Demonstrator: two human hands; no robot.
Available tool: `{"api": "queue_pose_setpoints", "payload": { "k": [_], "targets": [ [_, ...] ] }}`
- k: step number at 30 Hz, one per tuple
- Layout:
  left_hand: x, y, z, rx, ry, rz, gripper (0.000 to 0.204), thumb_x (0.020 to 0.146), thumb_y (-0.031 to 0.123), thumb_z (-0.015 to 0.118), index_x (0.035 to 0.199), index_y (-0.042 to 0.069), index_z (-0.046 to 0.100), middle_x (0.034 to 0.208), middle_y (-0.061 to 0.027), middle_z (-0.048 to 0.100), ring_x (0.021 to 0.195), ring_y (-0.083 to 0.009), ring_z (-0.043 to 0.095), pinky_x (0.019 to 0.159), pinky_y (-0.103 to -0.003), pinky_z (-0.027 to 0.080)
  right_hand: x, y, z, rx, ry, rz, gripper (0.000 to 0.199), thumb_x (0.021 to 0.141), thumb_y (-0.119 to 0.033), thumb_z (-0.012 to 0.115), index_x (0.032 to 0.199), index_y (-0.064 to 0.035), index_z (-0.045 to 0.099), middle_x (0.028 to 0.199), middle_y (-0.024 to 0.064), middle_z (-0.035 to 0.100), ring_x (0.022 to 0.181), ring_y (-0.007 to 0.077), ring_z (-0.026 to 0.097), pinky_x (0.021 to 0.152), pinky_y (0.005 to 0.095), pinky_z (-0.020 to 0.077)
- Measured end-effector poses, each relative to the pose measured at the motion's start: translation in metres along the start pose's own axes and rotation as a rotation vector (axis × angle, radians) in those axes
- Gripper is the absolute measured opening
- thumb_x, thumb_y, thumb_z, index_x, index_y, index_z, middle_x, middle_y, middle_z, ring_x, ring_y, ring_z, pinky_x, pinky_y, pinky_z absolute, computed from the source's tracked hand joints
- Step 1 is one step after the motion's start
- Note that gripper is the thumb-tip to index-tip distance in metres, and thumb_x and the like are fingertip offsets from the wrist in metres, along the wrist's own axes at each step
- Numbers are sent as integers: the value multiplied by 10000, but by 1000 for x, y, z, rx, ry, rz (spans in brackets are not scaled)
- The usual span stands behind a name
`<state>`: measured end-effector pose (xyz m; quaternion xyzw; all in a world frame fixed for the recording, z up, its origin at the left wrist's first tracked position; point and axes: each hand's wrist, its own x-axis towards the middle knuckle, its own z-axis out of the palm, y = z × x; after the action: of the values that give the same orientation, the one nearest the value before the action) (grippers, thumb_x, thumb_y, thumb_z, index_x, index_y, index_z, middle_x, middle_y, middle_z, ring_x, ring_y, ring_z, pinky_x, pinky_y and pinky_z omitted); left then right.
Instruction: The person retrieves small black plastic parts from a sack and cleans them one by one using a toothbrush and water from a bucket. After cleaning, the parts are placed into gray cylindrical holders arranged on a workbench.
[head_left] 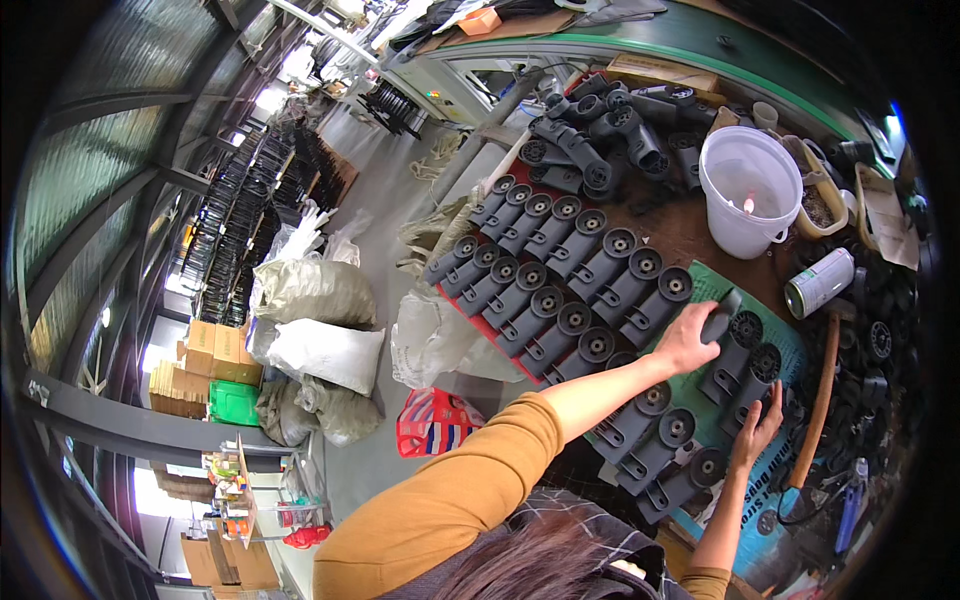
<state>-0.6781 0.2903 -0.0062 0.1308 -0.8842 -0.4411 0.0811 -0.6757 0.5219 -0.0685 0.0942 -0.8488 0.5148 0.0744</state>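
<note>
Dozens of black plastic wheel housings [560,290] lie in neat rows across the workbench [690,235]. The person's left hand [688,338] is curled around one more black housing [722,318], gripping its narrow end just above the green mat [712,285]. Their right hand [758,428] rests flat with fingers spread on another housing [752,375] nearby, grasping nothing. A white bucket [750,190] and a spray can [820,282] stand beyond.

Matt black moulded plastic wheel housings [560,290] with dull metal hubs lie on a smooth green mat [712,283]; a translucent white plastic bucket [748,190] looks glossy, beside a worn wooden handle [822,390].
</note>
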Motion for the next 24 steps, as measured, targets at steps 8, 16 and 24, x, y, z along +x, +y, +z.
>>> {"api": "queue_pose_setpoints", "payload": {
  "k": [8,16,24],
  "targets": [
    [10,-21,2,43,-125,-130,472,870,305,558,1235,7,545,1095,-221,625,1048,-400,583,904,-443,471,-2,5,0,171,35,30,513,976,-333,487,1379,-17,457,1338,155,505,1233,268,472,1058,368,325],
    [-11,-4,-17,142,-193,-89,856,712,363,763,1377,-5,371,1210,-237,541,1163,-376,509,995,-433,407,-6,10,2,280,64,51,470,972,-267,491,1348,14,481,1324,140,525,1217,249,490,1054,352,335],
    [-22,1,-12,305,-111,-125,833,730,391,727,1364,-34,395,1156,-226,549,1093,-385,520,952,-435,427,-4,7,1,253,70,48,426,924,-188,509,1286,36,529,1270,146,562,1182,253,519,1034,356,367]
  ]
}}
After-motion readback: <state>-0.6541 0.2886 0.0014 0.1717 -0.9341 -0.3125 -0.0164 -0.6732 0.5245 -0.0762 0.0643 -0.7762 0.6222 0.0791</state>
